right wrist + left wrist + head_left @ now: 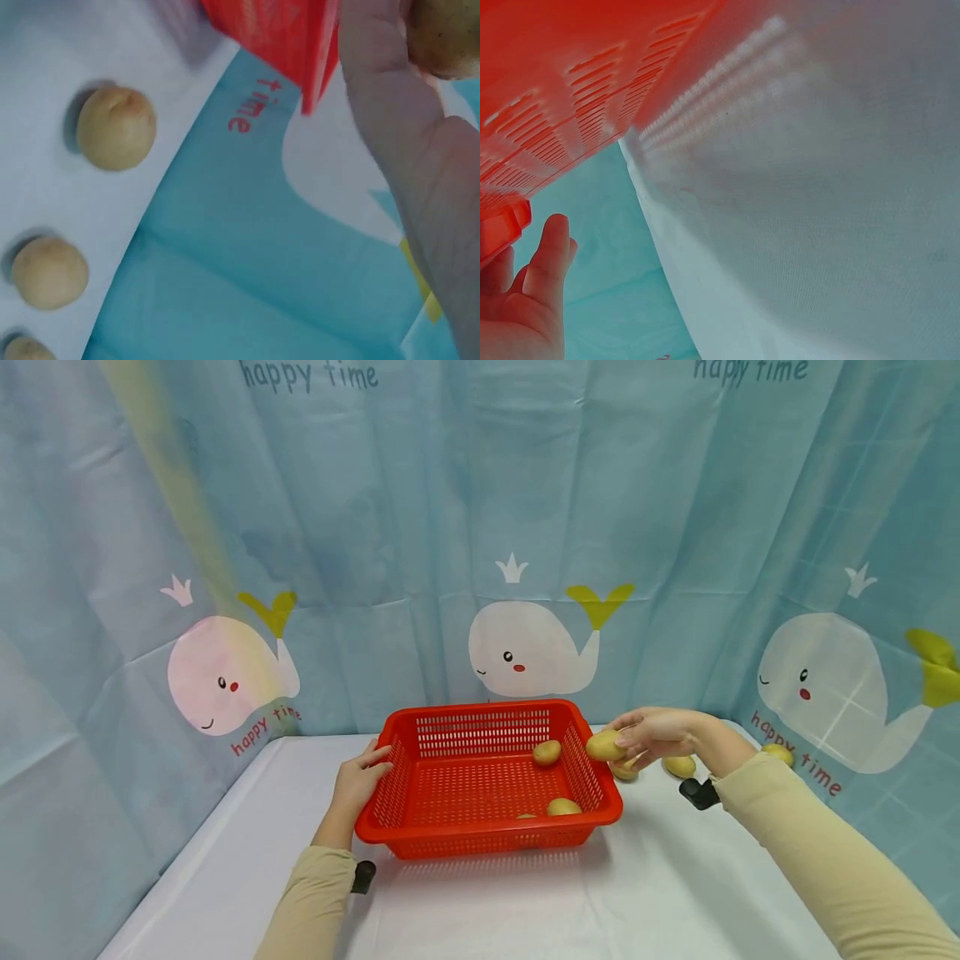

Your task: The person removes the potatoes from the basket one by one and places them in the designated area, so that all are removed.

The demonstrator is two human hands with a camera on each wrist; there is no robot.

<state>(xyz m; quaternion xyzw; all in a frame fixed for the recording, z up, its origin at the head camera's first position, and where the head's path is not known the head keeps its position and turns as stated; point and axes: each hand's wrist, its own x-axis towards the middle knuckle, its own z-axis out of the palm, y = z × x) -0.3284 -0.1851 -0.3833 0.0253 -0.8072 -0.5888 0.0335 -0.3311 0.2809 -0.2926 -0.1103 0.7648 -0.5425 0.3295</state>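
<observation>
A red slotted plastic basket point(480, 837) sits on the white-covered table. My left hand point(356, 785) is at its left rim, fingers lying over the edge; the left wrist view shows only part of that hand point(525, 307) beside the rim. With the right hand point(660, 732) I hold a yellow potato point(604, 746) at the basket's right rim, fingertips around one end. Inside the basket lie a potato point(547, 752) toward the back right and another point(564, 807) near the front; a third point(527, 816) is mostly hidden by the front wall.
Right of the basket, more potatoes lie on the table: one point(624, 770) under the right hand, another point(679, 767) beyond it, and one point(777, 753) partly behind the sleeve. A blue curtain point(420, 552) with whale prints hangs behind and beside the table.
</observation>
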